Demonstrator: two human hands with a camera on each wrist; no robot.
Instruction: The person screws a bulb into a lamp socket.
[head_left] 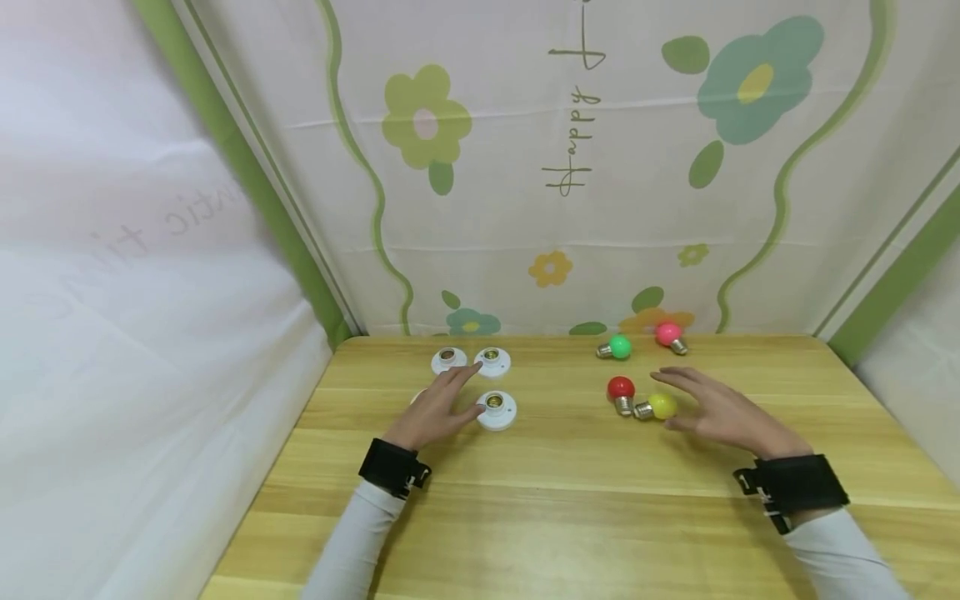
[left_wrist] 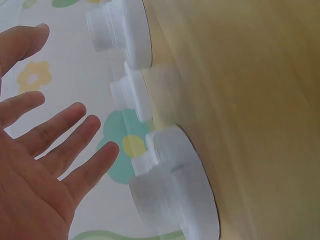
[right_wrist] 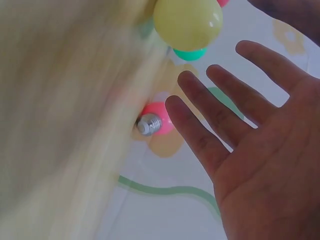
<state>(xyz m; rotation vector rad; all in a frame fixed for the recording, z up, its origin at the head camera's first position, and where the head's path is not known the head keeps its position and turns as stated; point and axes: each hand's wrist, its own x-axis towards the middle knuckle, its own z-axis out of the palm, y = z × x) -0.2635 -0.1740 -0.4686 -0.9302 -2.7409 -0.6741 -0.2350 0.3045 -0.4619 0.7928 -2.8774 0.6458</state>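
My left hand [head_left: 435,412] hovers over several white round lamp sockets with its fingers spread and nothing in it. One socket [head_left: 507,419] lies by the thumb; another socket [head_left: 501,368] sits behind the fingertips, and a third socket [head_left: 439,364] is at the back left. Most of one more is hidden under this hand. On the other side, my right hand [head_left: 720,408] is held with fingers extended, empty, beside a yellow bulb [head_left: 662,406]. A red bulb [head_left: 621,389] lies just left of that. Farther back are a green bulb [head_left: 620,347] and a pink bulb [head_left: 669,335].
Everything lies on a wooden table [head_left: 540,517]. A white flower-printed curtain [head_left: 487,208] hangs along its back edge, and white fabric [head_left: 135,333] closes off the left side. Black straps [head_left: 798,487] wrap both wrists.
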